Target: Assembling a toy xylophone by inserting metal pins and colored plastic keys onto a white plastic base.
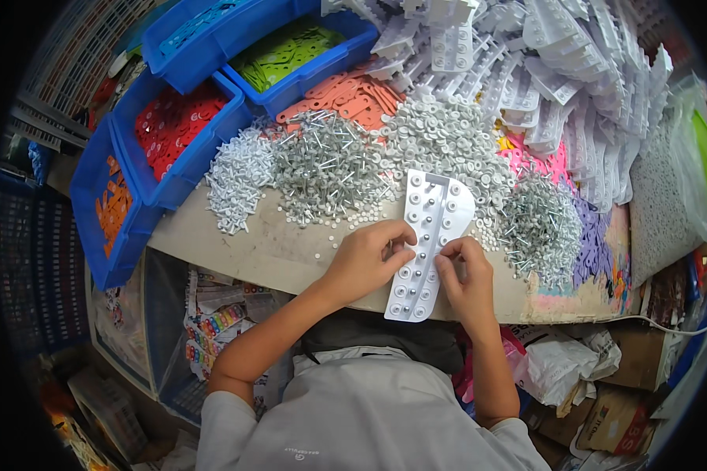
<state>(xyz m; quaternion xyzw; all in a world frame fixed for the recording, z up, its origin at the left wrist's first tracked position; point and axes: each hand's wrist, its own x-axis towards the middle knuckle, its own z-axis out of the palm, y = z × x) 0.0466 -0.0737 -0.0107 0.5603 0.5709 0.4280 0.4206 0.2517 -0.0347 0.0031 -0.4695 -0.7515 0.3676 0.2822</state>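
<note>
While both hands pinch it, the white plastic panel (429, 247) lies on the table (236, 243) edge.
Left hand (367, 257) and right hand (465, 275) grasp its long sides beside the rivet heap (330, 169); it looks light, stiff and best gripped by those edges.

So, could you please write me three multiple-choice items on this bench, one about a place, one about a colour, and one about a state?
1. Where does the white plate with holes lie?
A. in a blue bin
B. on the bench between both hands
C. on the floor

2. What colour are the flat pieces in the bin at the top centre?
A. green
B. black
C. purple

3. What is the left hand doing?
A. hanging off the bench
B. holding a screwdriver
C. touching the plate's left edge

Answers: 1 B, the plate rests on the bench with the right hand on its other side; 2 A, the pieces are bright green; 3 C, its fingertips meet the plate.
</note>
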